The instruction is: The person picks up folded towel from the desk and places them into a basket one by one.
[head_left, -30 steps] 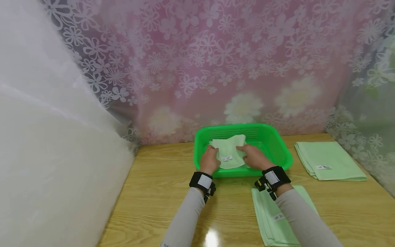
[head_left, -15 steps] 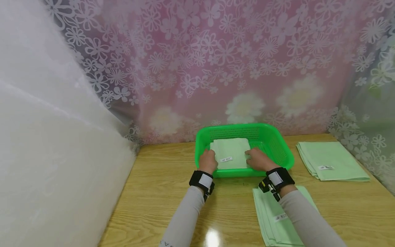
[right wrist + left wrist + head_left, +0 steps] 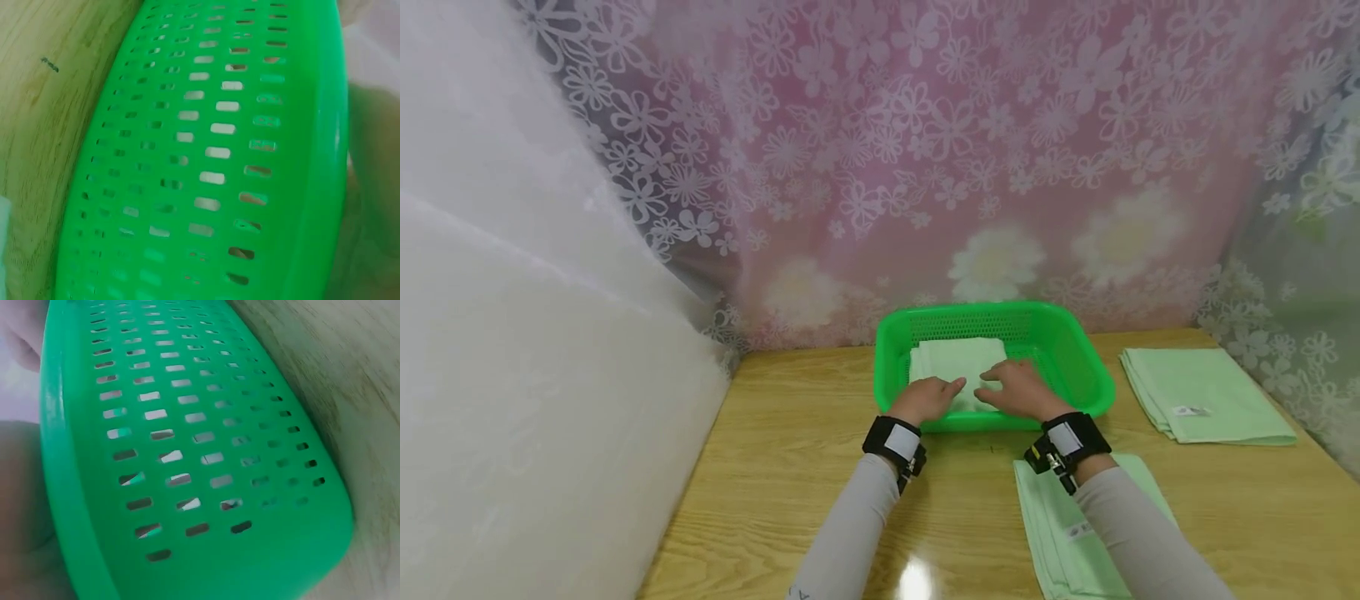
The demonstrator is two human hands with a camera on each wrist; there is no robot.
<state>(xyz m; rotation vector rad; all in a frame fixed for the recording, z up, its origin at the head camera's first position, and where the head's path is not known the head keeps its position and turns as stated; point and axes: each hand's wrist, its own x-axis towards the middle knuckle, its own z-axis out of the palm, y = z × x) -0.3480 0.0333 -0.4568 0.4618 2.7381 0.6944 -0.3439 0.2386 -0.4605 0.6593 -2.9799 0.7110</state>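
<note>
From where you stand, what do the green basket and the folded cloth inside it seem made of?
The green basket looks like moulded plastic: smooth, faintly shiny, with even slots. The folded cloth seems a matte fabric, given its layered edge; fibre unclear.

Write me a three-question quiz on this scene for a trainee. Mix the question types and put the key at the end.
1. Multiple choice. What lies in the green basket, by the left hand and right hand?
a) a metal bowl
b) a pale green cloth
c) a yellow sponge

2. True or false. The near folded cloth, partly hidden by the right forearm, lies outside the basket.

3. Count. How many folded cloths lie on the table outside the basket?

Key: 1. b. 2. True. 3. Two: the near one and another farther right.
</note>
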